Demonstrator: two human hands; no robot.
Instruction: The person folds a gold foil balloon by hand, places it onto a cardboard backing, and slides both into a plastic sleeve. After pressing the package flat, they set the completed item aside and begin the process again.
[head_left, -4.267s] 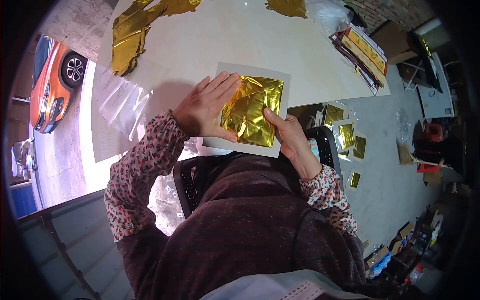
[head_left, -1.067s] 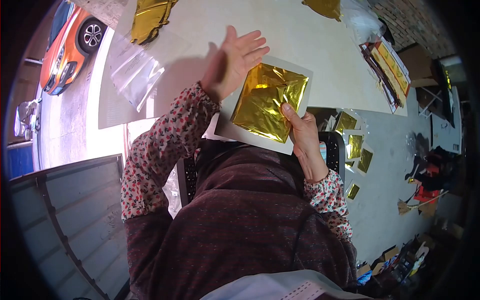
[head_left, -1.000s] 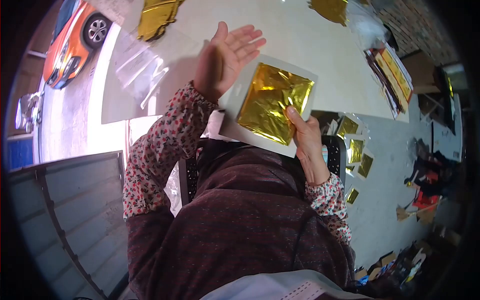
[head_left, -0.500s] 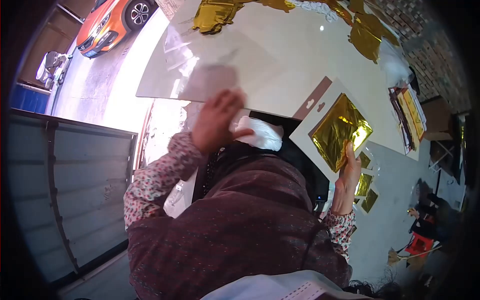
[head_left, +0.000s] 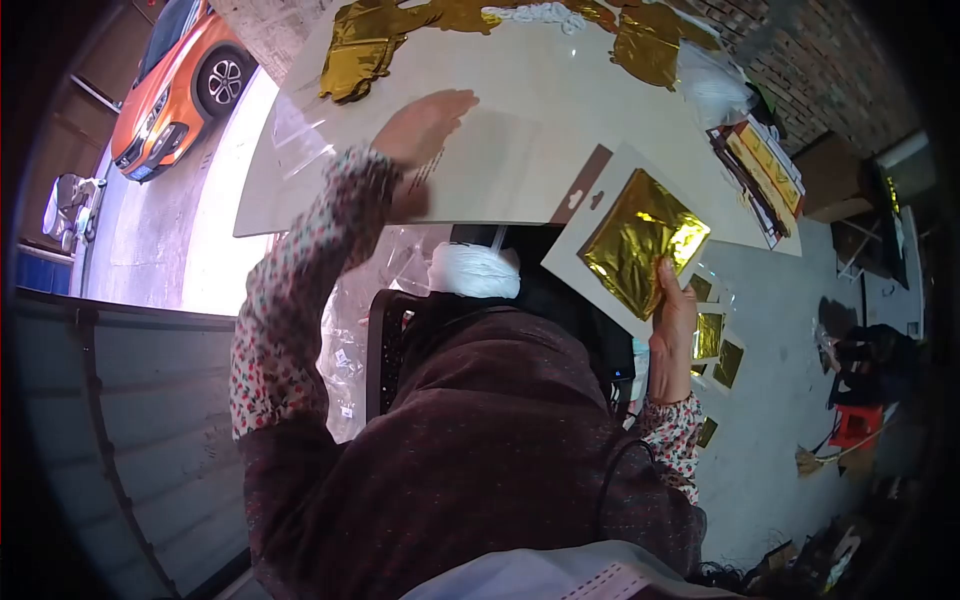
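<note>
My right hand [head_left: 675,315] grips the lower edge of a white card [head_left: 567,262] with a folded gold foil piece [head_left: 645,245] on it, the thumb lying on the foil. The card is tilted and has a hang hole near its upper left edge. Above the left part of the pale table [head_left: 560,110], my left hand [head_left: 425,130] is stretched out with its fingers extended and nothing visible in it. A faint clear plastic sheet [head_left: 500,140] seems to lie beside its fingers. Below the table edge, a white bundle [head_left: 475,270] rests by my lap.
Gold foil pieces [head_left: 355,55] lie along the table's far side, near a white plastic bag [head_left: 712,80]. Printed cards [head_left: 765,165] are stacked at the right edge. More foil packets [head_left: 707,335] are on the floor, with a red stool [head_left: 855,425] farther right. An orange car [head_left: 180,90] stands outside.
My left hand has moved from above the white bundle up over the table, away from my body. The right hand still holds the card. The whole view has shifted.
</note>
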